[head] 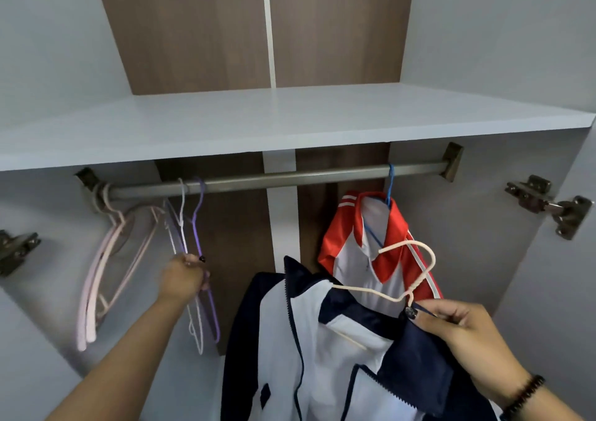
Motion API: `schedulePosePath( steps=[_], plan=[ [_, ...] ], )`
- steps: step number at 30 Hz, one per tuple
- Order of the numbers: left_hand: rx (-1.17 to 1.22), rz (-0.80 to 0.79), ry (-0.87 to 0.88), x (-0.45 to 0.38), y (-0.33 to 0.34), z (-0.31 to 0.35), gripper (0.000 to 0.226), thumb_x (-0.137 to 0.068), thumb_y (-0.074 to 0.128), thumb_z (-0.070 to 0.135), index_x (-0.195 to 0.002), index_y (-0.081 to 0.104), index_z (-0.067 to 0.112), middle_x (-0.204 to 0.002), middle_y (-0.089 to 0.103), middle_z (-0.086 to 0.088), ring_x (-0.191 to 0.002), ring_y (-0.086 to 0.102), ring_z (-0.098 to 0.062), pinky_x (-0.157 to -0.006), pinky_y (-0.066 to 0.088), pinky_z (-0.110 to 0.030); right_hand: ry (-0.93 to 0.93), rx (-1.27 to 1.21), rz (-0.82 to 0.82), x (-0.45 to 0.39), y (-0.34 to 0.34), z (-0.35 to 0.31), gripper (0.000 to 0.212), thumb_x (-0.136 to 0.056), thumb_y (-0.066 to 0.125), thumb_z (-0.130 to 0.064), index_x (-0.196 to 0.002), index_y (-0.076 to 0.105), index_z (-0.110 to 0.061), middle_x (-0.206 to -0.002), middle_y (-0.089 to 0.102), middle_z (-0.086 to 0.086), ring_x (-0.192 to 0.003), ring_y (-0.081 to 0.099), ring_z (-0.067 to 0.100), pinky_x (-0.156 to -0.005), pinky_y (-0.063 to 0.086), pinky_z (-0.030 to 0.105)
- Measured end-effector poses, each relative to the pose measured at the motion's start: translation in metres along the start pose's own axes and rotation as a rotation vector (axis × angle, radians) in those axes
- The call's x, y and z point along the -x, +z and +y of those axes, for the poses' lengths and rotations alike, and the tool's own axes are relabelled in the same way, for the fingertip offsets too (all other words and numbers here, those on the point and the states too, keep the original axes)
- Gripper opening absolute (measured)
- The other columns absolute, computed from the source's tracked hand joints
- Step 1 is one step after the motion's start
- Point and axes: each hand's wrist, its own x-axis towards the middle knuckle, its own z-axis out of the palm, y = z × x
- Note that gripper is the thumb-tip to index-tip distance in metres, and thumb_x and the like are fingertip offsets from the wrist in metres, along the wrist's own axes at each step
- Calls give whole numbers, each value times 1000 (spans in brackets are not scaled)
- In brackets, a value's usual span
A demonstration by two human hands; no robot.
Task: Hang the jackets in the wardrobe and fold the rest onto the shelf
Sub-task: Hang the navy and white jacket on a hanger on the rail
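Note:
A navy and white jacket (322, 349) hangs on a cream hanger (416, 265) below the rail (277, 180). My right hand (464, 333) pinches that hanger's neck together with the jacket's collar; the hook is off the rail. A red and white jacket (351, 246) hangs from the rail's right part on a blue hanger (391, 185). My left hand (185, 278) grips the purple hanger (201, 233) and the white hanger (183, 214) that hang at the left of the rail.
Pink hangers (96, 278) hang at the rail's far left. A pale shelf (258, 123) runs above the rail. Door hinges (548, 206) stick out on the right wall, and another hinge (16, 249) on the left.

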Motion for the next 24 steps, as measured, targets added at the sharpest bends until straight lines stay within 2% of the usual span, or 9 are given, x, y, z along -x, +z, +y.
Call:
schedulePosePath(
  steps=[2, 4, 6, 8, 11, 15, 18, 20, 24],
  plan=[
    [-122, 118, 107, 15, -1, 4, 26, -88, 61, 2, -112, 53, -6, -101, 62, -30, -89, 63, -42, -83, 51, -45, -5, -35, -2, -4, 7, -4, 8, -80, 68, 1, -76, 75, 2, -80, 70, 28, -71, 62, 24, -70, 49, 37],
    [-109, 218, 323, 45, 6, 12, 29, -88, 64, 10, -114, 53, 7, -110, 54, -18, -86, 61, -30, -76, 49, -38, -14, -50, 9, -8, 14, -7, 7, -79, 68, 1, -76, 75, 1, -80, 70, 28, -72, 63, 24, -72, 48, 38],
    [-46, 151, 499, 78, 20, 23, 14, -91, 58, 24, -101, 50, 28, -105, 50, 3, -81, 57, -1, -66, 41, -16, -22, -46, 21, -12, 21, -11, 10, -80, 68, 2, -75, 76, -2, -78, 72, 24, -69, 64, 22, -67, 51, 33],
    [-32, -29, 542, 99, 39, 28, 3, -91, 48, 43, -89, 47, 41, -93, 55, 16, -82, 55, 9, -63, 38, -13, -28, -28, 16, -18, 28, -14, 15, -82, 67, 3, -73, 77, -5, -75, 72, 20, -66, 66, 21, -61, 53, 28],
    [56, -195, 501, 108, 65, 36, 18, -92, 50, 48, -84, 51, 32, -76, 59, 13, -70, 56, 5, -59, 41, -15, -29, -11, 24, -26, 38, -17, 19, -83, 66, 3, -73, 77, -7, -77, 73, 17, -69, 68, 21, -63, 55, 27],
    [243, -292, 317, 94, 90, 48, 40, -97, 54, 31, -69, 32, 13, -60, 33, 4, -45, 31, -4, -47, 31, -15, -11, 28, 56, -31, 47, -17, 20, -84, 65, 2, -74, 78, -10, -79, 74, 14, -73, 69, 21, -70, 55, 32],
    [274, -447, 371, 103, 106, 55, 39, -99, 53, 22, -68, 30, 14, -53, 30, 12, -47, 28, -3, -48, 29, -16, 3, 56, 133, -36, 52, -13, 20, -84, 65, 2, -72, 76, -7, -76, 72, 19, -68, 66, 19, -67, 53, 33],
    [307, -568, 409, 116, 116, 59, 32, -99, 52, 19, -73, 39, 6, -56, 34, 9, -53, 31, -4, -55, 30, -19, 1, 80, 194, -40, 56, -11, 18, -85, 64, 2, -70, 74, -2, -76, 70, 24, -65, 62, 21, -66, 51, 35],
    [338, -773, 516, 147, 131, 58, 17, -100, 49, 23, -97, 59, 9, -84, 60, -14, -76, 53, -10, -74, 47, -37, 30, 8, 319, -54, 59, -17, 19, -84, 66, -1, -70, 76, -8, -73, 73, 16, -66, 67, 25, -66, 57, 38]
  ],
)
